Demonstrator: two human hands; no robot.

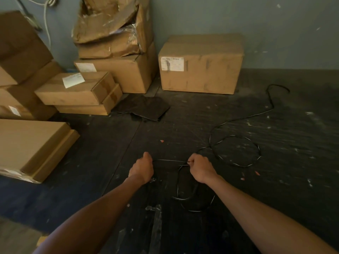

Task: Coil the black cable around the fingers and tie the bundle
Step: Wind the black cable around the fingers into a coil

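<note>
Black cable (236,136): thin and dark against the dark floor (201,110); it runs from a hooked end far off to the right, near the wall, back in a wide loop lying beside the right hand, then up into both fists.
Span between the hands: one short stretch is pulled fairly straight from fist to fist, raised off the floor.
Left hand (143,166): curled into a closed fist around the cable's near end, knuckles up; the strand comes out on its inner side.
Right hand (200,166): fingers pinched tight on the cable at the inner edge of the fist; more cable drops from this grip.
Slack below: a hanging loop falls from the right hand and curls on the floor between the forearms.
Wraps on the fingers: hard to say from here; the fists hide whether any turns sit around them.
Cardboard boxes (200,65): stacked along the wall, well apart from the cable.
Black bag (145,107): lies flat before the boxes.
</note>
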